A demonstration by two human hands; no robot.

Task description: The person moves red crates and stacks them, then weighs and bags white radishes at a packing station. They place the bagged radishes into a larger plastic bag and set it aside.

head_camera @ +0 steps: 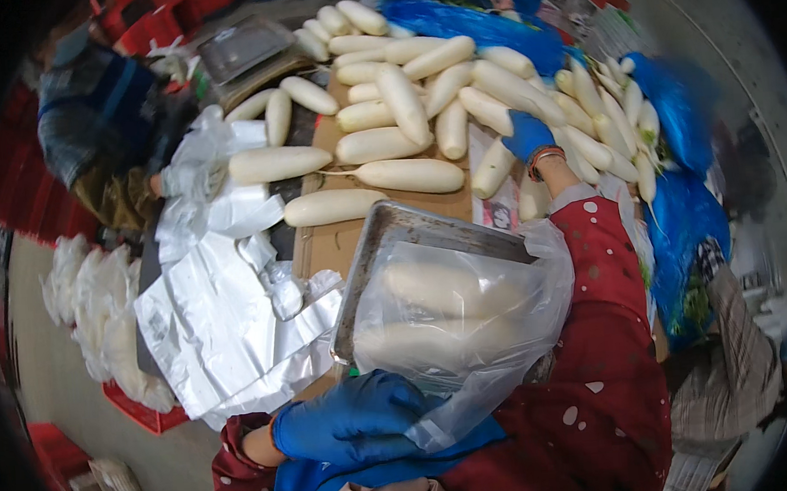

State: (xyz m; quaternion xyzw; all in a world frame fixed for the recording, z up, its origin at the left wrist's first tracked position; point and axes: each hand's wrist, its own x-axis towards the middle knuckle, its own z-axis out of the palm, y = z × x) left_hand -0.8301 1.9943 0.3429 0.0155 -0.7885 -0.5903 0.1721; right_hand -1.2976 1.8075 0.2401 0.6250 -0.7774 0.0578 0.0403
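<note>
In front of me a clear plastic bag (545, 262) with white radishes (434, 338) inside rests in a worn metal tray (362, 289). My left hand (351, 416), in a blue glove, grips the near edge of this bag. Stretched out past the tray, my right hand (528, 133), also blue-gloved, is on the near end of a white radish (484, 108) at the pile's right side. Its fingers are partly hidden, so a firm grip cannot be made out. Another radish (494, 168) lies just below that hand.
Loose radishes (401, 105) cover the cardboard (328, 246) beyond the tray. Flat plastic bags (207, 320) are stacked on the left. A co-worker (97, 122) handles plastic at far left. Blue plastic sacks (688, 252) line the right, beside another person's sleeve (750, 350). An empty metal tray (243, 47) sits at the back.
</note>
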